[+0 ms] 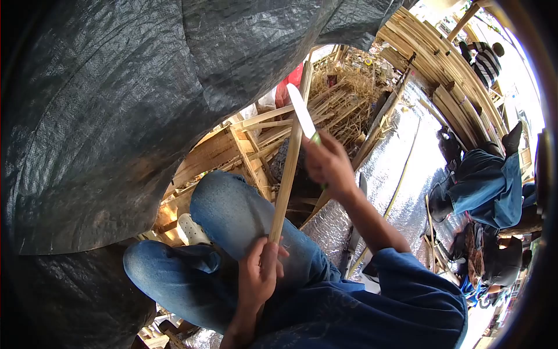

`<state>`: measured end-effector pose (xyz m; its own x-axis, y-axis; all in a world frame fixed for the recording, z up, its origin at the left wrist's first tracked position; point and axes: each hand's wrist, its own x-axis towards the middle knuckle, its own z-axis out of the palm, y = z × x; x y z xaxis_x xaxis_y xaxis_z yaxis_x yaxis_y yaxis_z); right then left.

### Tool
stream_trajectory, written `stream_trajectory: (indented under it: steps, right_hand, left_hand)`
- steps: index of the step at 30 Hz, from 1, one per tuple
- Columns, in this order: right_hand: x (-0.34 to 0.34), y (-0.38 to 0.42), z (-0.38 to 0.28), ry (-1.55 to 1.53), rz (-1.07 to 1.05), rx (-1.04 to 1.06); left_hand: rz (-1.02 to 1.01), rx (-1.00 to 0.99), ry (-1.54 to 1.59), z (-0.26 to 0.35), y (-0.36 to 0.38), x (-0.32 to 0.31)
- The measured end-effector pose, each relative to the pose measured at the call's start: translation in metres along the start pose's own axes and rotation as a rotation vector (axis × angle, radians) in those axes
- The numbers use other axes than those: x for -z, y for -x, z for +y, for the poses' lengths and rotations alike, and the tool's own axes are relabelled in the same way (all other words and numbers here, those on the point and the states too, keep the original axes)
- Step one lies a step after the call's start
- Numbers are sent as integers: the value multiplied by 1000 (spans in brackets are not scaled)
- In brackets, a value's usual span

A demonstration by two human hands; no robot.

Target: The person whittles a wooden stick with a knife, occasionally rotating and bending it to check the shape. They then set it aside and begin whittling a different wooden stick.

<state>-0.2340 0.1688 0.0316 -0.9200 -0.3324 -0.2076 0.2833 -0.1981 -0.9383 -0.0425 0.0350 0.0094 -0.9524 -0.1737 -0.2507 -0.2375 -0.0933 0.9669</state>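
Observation:
A long, narrow wooden strip (286, 180) slants up from my lap, past my knee. My left hand (261, 270) is wrapped round its lower part, with the thumb along the wood. Higher up, my right hand (330, 163) grips the green handle of a knife (301, 110). The knife's broad pale blade crosses the upper part of the strip, its tip pointing up and to the left. Whether the edge touches the wood cannot be made out.
A dark tarpaulin (116, 116) hangs at the left. Wood scraps and shavings (349, 93) lie ahead, beside a silver foil sheet (401, 168). Stacked strips (442, 58) lie at the upper right. A seated person (488, 186) and another in stripes (486, 63) are at the right.

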Motion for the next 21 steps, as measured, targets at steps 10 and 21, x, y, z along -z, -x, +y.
stream_trajectory:
  steps: [10, 21]
  right_hand:
    - [-8, -43, -34, -264, 97, 167]
    - [-21, 11, 21, 252, 180, 137]
  left_hand:
    - [-44, 223, -87, 0, 57, 51]
    - [404, -155, -792, 10, 35, 90]
